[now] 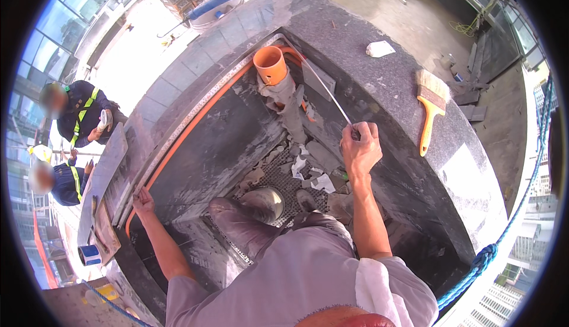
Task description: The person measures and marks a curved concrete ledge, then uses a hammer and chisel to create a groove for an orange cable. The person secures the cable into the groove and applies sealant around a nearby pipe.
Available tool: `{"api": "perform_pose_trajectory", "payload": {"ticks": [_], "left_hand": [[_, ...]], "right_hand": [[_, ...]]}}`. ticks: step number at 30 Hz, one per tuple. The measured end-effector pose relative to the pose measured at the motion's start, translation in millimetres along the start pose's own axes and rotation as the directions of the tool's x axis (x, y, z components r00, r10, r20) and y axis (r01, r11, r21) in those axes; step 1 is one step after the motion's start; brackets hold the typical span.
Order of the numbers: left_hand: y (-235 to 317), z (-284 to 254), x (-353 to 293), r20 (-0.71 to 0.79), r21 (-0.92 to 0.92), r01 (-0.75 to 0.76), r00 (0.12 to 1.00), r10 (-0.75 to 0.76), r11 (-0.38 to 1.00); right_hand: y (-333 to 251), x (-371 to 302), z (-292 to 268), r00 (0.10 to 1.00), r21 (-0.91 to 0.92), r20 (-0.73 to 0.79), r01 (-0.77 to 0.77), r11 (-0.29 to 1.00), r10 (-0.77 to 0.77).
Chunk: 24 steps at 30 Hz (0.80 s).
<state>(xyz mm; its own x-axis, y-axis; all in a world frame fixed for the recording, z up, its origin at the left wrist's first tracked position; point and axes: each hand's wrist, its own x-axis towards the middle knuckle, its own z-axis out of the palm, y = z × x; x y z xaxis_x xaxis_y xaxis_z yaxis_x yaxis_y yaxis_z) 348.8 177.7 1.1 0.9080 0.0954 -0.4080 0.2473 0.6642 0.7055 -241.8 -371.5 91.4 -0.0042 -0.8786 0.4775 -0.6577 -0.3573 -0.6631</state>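
My right hand (361, 149) is closed in a pinch round one end of a thin pale rod (326, 85). From there the rod slants up and left toward the far corner of the dark-walled pit, close to an upright orange pipe (270, 66) wrapped in grey material. My left hand (143, 201) is at the left rim, its fingers bent together beside an orange conduit (189, 125) and a pale speckled strip (204, 103). What those fingers pinch, if anything, is too small to make out. Both conduit and strip run along the left wall's top.
On the right ledge (379, 81) lie a wide paintbrush (431, 105) with an orange handle and a white lump (380, 49). Rubble (320, 167) covers part of the pit floor by my legs. A blue rope (485, 259) hangs at right. Two people in safety harnesses are at left.
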Motion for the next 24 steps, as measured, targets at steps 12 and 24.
{"api": "perform_pose_trajectory", "payload": {"ticks": [12, 24], "left_hand": [[-5.1, 3.1, -4.8, 0.009, -0.007, -0.018, 1.0, 0.018, 1.0], [-0.6, -0.9, -1.9, 0.022, 0.037, -0.032, 0.999, 0.031, 0.999]], "right_hand": [[1.4, 1.8, -2.3, 1.0, -0.004, 0.0, 0.004, 1.0, -0.004], [0.7, 1.4, -2.7, 1.0, -0.002, 0.007, 0.001, 1.0, -0.001]]}}
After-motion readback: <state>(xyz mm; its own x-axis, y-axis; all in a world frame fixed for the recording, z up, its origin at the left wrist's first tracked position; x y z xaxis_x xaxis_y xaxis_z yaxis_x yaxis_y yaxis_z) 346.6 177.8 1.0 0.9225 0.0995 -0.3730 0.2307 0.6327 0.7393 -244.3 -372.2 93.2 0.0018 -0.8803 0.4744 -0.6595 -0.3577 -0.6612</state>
